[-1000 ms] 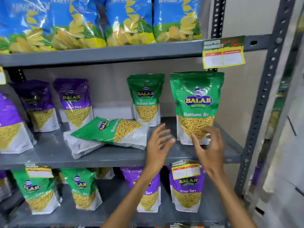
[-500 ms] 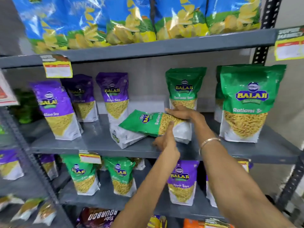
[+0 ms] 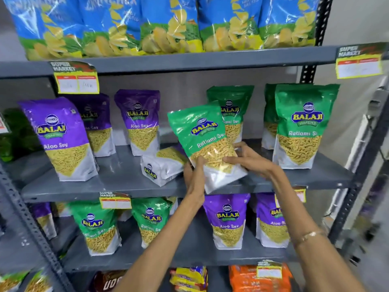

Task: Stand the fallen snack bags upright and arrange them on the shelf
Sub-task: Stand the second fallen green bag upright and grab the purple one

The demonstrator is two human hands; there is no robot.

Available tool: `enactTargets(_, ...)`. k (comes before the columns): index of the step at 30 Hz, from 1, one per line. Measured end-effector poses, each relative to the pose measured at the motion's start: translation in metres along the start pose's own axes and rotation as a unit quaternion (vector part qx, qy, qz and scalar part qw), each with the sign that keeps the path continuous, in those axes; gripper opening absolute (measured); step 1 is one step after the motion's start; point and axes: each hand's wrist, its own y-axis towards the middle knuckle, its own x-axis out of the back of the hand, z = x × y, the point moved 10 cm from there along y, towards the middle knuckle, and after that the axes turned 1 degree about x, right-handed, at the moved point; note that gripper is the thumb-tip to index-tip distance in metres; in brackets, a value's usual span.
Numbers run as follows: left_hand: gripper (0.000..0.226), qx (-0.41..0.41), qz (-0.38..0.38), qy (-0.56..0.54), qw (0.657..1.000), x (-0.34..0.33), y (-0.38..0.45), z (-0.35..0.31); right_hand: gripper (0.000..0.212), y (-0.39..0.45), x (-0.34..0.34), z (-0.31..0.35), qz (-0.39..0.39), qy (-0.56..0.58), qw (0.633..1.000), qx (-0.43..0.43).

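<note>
A green Ratlami Sev bag (image 3: 202,135) is lifted off the middle shelf (image 3: 117,186), tilted with its top leaning left. My left hand (image 3: 194,171) grips its lower left edge and my right hand (image 3: 246,159) holds its lower right side. Behind it a purple bag (image 3: 162,167) lies fallen on the shelf, bottom end toward me. Standing on the same shelf are purple Aloo Sev bags (image 3: 63,138) on the left and green Ratlami Sev bags (image 3: 303,125) on the right.
Blue chip bags (image 3: 168,24) fill the top shelf. The lower shelf (image 3: 189,256) holds upright green and purple bags. Price tags (image 3: 75,77) hang from the shelf edges. A perforated metal post (image 3: 353,197) bounds the rack on the right.
Both hands have picked the green bag up from lying on top of the fallen purple bag and turned it nearly upright. The view has shifted left.
</note>
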Motion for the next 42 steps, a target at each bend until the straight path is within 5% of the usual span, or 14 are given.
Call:
enactTargets(7, 0.017, -0.115, 0.081, 0.056, 0.988, 0.010, -0.048, -0.055, 0.083, -0.081, -0.020, 0.033, -0.181, 0.094, 0.967, 0.153)
enactTargets(20, 0.039, -0.286, 0.169, 0.013, 0.943, 0.011, -0.161, -0.134, 0.100, -0.185, -0.014, 0.103, -0.204, 0.165, 0.928, 0.263)
enactTargets(26, 0.061, -0.288, 0.160, 0.017, 0.944, 0.005, -0.162, -0.128, 0.090, -0.187, -0.002, 0.103, -0.194, 0.168, 0.929, 0.265)
enactTargets(31, 0.050, -0.276, 0.216, 0.070, 0.934, -0.019, -0.127, -0.105, 0.080, -0.158, 0.016, 0.070, -0.162, 0.148, 0.943, 0.248)
enactTargets(38, 0.048, -0.181, 0.275, 0.171, 0.929, -0.063, -0.037, -0.027, 0.109, -0.072, 0.047, -0.014, -0.147, 0.194, 0.959, 0.145)
enactTargets(42, 0.049, -0.146, 0.268, 0.186, 0.934, -0.087, 0.009, 0.003, 0.091, -0.034, 0.057, -0.041, -0.165, 0.166, 0.967, 0.106)
